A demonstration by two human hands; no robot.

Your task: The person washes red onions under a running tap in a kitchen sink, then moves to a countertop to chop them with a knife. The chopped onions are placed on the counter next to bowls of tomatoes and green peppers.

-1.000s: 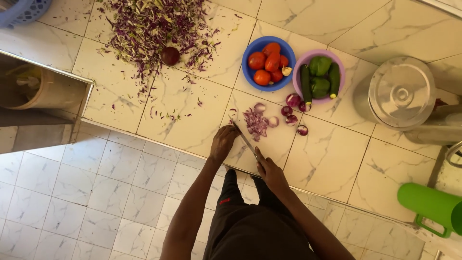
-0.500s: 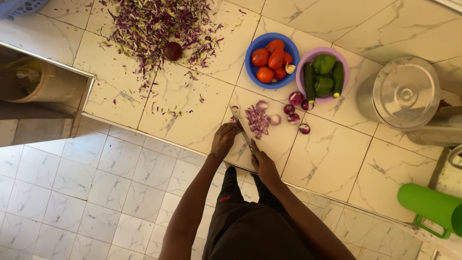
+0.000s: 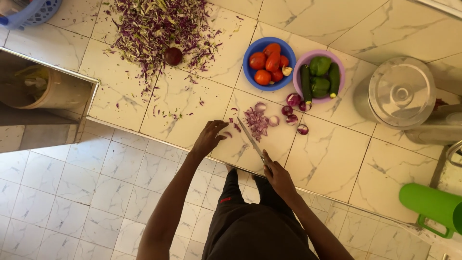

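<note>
Pale marble-patterned tiles cover the worktop (image 3: 183, 103), which runs diagonally above a floor of smaller white tiles. At its near edge the right hand (image 3: 277, 177) is clenched around the handle of a knife (image 3: 251, 139), blade angled up toward a small heap of chopped red onion (image 3: 256, 121). The left hand (image 3: 210, 136) rests on the worktop just left of the blade, fingers (image 3: 222, 129) curled down by a small onion scrap; whether they pinch it I cannot tell. Halved onion pieces (image 3: 291, 107) lie near the heap, beside a purple bowl (image 3: 338, 89) of green vegetables and a blue bowl (image 3: 250, 79) of tomatoes.

To chop well here, as I judge it, the left fingertips should stay tucked back from the edge, the knife tip should stay low on the tiles, and the onion should be gathered tight before each pass, since hard tile lets pieces skid.

Farther back lies a broad scatter of shredded purple cabbage (image 3: 154, 26) with a dark round piece in it. A lidded metal pot (image 3: 399, 94) stands at the right, a green plastic container (image 3: 430, 207) lower right, a blue basket (image 3: 33, 12) at the top left corner
</note>
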